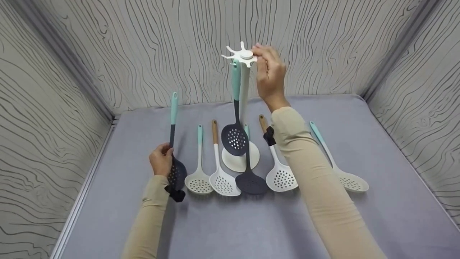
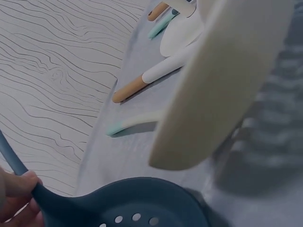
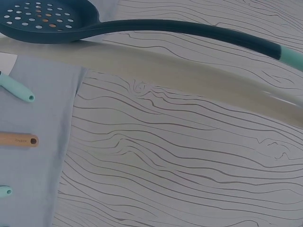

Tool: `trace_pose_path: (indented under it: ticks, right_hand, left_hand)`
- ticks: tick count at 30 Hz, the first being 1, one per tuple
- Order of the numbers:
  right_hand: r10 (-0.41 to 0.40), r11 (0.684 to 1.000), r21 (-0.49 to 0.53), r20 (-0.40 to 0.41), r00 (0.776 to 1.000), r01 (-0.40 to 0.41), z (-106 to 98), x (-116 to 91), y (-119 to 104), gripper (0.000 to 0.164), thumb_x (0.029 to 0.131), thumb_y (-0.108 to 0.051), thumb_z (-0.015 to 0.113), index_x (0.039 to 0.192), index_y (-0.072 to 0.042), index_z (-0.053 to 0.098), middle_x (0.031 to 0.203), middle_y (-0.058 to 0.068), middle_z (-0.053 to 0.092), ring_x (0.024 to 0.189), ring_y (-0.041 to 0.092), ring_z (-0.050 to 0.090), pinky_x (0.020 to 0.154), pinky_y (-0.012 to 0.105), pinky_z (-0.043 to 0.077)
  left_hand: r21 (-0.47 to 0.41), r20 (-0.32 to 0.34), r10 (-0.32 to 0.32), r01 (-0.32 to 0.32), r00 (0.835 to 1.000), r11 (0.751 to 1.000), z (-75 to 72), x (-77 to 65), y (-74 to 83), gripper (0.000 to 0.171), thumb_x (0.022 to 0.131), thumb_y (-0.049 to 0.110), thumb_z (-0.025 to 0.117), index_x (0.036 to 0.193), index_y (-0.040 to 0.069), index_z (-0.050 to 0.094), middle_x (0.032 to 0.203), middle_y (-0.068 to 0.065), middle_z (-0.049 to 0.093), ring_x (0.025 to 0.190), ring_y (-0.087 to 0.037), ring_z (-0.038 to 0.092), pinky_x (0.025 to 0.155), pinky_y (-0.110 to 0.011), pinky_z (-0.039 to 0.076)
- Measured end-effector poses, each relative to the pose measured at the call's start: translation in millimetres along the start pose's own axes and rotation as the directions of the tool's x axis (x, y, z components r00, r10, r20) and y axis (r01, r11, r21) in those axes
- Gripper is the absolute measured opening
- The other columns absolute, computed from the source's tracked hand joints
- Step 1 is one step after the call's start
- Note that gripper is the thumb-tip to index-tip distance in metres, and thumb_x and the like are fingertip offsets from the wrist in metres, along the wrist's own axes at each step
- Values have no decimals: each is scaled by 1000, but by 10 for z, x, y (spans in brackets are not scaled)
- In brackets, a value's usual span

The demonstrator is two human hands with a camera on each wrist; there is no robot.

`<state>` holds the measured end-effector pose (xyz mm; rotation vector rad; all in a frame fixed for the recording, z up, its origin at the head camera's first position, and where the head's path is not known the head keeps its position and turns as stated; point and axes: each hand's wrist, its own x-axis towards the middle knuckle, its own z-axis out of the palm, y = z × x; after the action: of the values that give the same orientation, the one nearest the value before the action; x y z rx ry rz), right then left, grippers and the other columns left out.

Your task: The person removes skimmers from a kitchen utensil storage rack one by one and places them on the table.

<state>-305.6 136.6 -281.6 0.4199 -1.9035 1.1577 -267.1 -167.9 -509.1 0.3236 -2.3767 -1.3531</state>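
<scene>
In the head view my left hand (image 1: 161, 159) grips a dark skimmer (image 1: 172, 140) with a teal handle, low on its shaft, handle pointing up. The left wrist view shows fingers (image 2: 16, 191) pinching that neck beside the holed bowl (image 2: 142, 203). My right hand (image 1: 270, 70) holds the hooked top of a white utensil stand (image 1: 240, 57). From one hook hangs a second dark skimmer (image 1: 235, 138) with a teal handle. The right wrist view shows this skimmer (image 3: 189, 27) beside the stand's pole (image 3: 156, 71); the hand itself is out of that view.
On the grey cloth lie a pale skimmer (image 1: 199, 183), a wood-handled white slotted turner (image 1: 223, 183), a dark utensil (image 1: 251, 183), another wood-handled slotted turner (image 1: 281, 178) and a teal-handled pale skimmer (image 1: 352, 181). The stand's round base (image 1: 233, 162) is among them. Patterned walls (image 1: 161, 46) enclose the table.
</scene>
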Motion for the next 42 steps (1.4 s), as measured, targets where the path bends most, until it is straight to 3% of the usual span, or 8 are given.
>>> trace_pose_path:
  ticks: [12,20,42]
  right_hand:
    - [-13,1000,-5,-21,1000,13,15,-7,9,34,92,-9,41,103,7,69,115,23,66,122,32,60,110,30,46]
    - [-19,1000,11,-29,999,20,17,0,8,34,91,-9,42,102,8,69,114,24,67,121,32,61,108,31,48]
    - [-19,1000,14,-30,999,19,16,-7,4,32,92,-6,41,103,7,69,113,23,67,122,31,60,110,30,45]
  left_hand:
    - [81,66,-15,10,998,997,73,-11,-80,23,88,1,63,109,-9,67,103,-27,71,95,-38,68,88,-47,55]
    - [98,124,-66,54,990,994,118,3,-67,24,89,1,62,110,-8,67,106,-27,70,97,-36,67,88,-45,55]
    - [223,199,-138,93,970,970,166,12,-92,25,88,5,63,108,-8,69,104,-27,71,97,-38,67,86,-45,55]
